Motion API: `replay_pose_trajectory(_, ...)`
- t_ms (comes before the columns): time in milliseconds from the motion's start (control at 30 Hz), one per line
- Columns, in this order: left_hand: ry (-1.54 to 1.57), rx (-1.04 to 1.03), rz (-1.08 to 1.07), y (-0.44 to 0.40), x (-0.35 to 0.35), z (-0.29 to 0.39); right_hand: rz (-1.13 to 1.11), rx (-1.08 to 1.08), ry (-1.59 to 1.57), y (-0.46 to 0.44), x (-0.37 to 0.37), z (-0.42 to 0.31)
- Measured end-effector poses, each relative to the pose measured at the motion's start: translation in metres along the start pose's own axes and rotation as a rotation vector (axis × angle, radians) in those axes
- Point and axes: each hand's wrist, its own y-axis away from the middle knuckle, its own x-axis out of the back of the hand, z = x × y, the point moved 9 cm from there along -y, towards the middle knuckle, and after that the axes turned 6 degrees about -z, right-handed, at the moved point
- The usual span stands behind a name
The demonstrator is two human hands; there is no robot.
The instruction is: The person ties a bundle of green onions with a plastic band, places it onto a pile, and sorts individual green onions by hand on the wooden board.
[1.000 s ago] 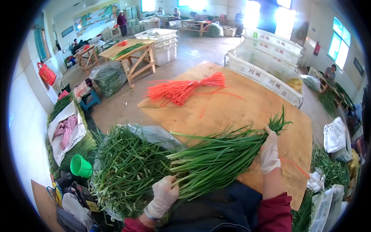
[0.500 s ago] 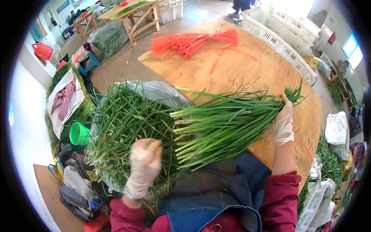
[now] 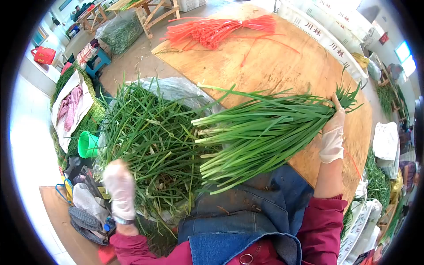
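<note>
My right hand (image 3: 333,132), in a pale glove, is wrapped round the leafy end of a bunch of long green stalks (image 3: 269,132). The bunch lies across the wooden table's near edge, its pale cut ends fanned out to the left. My left hand (image 3: 119,183), gloved too and blurred by motion, is over the left edge of a large heap of loose green stalks (image 3: 154,141); its fingers are smeared. Clear plastic (image 3: 176,92) lines the heap. Red ties (image 3: 216,31) lie bundled at the far side of the wooden table (image 3: 265,62).
A green cup (image 3: 88,144) stands left of the heap. White crates (image 3: 318,35) are stacked beyond the table. Farther off are a blue stool (image 3: 98,62) and a bagged pile of greens (image 3: 121,33). More greens and white sacks (image 3: 385,143) line the right side.
My left hand has left the stalks' cut ends and moved left across the heap. My right hand keeps its hold on the bunch. The view has tilted downward.
</note>
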Motion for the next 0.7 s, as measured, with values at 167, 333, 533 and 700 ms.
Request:
replay_pose_trajectory(167,0.110,0.030,-0.217,-0.015,0.019,0.034,-0.040,-0.012,-0.049,-0.010,0.011,0.002)
replay_pose_trajectory(333,0.826,-0.200,-0.310,-0.053,-0.001,0.175,-0.024,0.014,-0.044,0.005,-0.002,-0.006)
replay_pose_trajectory(533,1.535,0.160,-0.703,-0.042,-0.067,0.212,-0.069,0.034,-0.020,0.000,0.010,-0.009)
replay_pose_trajectory(700,1.633,0.425,-0.812,-0.035,-0.072,0.206,-0.114,-0.014,-0.138,0.000,0.005,0.000)
